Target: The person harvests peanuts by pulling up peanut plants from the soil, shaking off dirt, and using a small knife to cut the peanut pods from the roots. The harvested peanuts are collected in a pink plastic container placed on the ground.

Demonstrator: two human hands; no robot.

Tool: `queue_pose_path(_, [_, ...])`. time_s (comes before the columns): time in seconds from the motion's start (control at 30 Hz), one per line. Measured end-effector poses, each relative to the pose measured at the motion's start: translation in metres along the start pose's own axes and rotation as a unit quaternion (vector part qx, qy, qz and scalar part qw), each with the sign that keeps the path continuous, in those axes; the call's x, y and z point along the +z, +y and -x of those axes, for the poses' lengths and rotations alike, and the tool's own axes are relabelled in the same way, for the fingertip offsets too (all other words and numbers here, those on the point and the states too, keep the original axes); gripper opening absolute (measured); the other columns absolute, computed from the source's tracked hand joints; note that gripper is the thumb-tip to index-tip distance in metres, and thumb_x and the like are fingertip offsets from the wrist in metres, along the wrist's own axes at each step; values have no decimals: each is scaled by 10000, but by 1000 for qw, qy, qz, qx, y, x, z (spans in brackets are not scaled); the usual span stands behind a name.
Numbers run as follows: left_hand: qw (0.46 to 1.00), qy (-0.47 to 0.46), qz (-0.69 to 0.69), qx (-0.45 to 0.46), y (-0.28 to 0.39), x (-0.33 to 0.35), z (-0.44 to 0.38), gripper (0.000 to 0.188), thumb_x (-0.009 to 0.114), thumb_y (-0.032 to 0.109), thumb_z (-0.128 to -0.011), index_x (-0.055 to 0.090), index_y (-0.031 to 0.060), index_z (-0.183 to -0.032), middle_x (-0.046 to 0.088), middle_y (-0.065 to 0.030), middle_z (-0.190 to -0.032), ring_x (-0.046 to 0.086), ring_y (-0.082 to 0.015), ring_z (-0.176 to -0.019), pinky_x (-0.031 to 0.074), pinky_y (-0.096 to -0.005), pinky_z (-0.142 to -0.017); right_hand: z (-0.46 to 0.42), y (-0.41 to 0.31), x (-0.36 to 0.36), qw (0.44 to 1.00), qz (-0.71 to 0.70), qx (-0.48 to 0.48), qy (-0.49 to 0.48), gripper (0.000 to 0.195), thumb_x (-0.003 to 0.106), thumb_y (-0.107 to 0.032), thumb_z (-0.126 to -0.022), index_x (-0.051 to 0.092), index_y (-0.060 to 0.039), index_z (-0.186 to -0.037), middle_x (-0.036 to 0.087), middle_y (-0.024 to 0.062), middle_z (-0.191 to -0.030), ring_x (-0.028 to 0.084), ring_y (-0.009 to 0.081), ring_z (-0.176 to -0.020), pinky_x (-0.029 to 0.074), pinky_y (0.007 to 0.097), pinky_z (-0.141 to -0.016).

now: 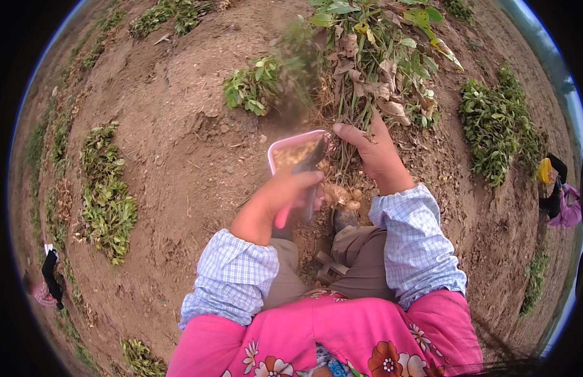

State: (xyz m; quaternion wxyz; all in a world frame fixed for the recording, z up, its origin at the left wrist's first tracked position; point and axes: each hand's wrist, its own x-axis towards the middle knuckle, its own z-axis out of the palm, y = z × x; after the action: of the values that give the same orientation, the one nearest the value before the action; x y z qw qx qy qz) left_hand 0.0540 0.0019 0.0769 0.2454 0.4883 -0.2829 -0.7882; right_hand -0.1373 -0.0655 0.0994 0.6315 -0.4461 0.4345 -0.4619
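My left hand [296,188] is closed on a dark, flat blade-like tool [313,155], blurred; its grip is hidden by my fingers. Behind that hand is a pink-rimmed plastic container [271,153] with pale pods [293,155] inside. A pink piece [282,217] shows below my fingers; whether it belongs to the container or the tool is unclear. With thumb and fingers, my right hand [378,153] grips the stems of a leafy bundle of pulled plants [362,89], partly green, partly dry and brown. Pale peanut-like pods [341,195] lie under the stems, near my shoe [344,219].
Brown soil surrounds me. Heaps of green plants lie left [105,193], right [501,122] and ahead [253,87]. A low wooden piece [330,268] is between my legs. One person [562,198] is at far right, another [48,282] at far left.
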Motion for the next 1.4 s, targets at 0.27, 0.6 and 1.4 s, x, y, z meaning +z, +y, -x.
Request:
queue_pose_path(0.27, [998, 55, 42, -15, -12, 4, -10, 342, 658, 248, -870, 551, -2, -1077, 632, -116, -865, 654, -212, -687, 584, -374, -635, -6, 16, -4, 999, 49, -20, 5, 621, 747, -129, -814, 437, 58, -1319, 596, 157, -1198, 573, 212, -1101, 460, 329, -955])
queue_pose_path(0.6, [998, 63, 5, -11, -27, 0, -32, 305, 625, 227, -899, 538, 9, -1094, 614, -80, -825, 621, -179, -608, 576, -350, -566, -7, 24, -7, 987, 144, -67, -29, 759, 782, -202, -779, 402, 72, -1375, 550, 173, -1288, 494, 249, -1209, 368, 332, -1063])
queue_pose_path(1.4, [997, 74, 29, 15, -13, -6, -19, 330, 650, 259, -891, 552, 17, -1093, 637, -103, -901, 651, -213, -755, 570, -385, -686, -21, 1, -30, 978, -136, 86, 135, 482, 705, -107, -826, 486, 41, -1229, 625, 143, -1083, 642, 246, -941, 548, 389, -809])
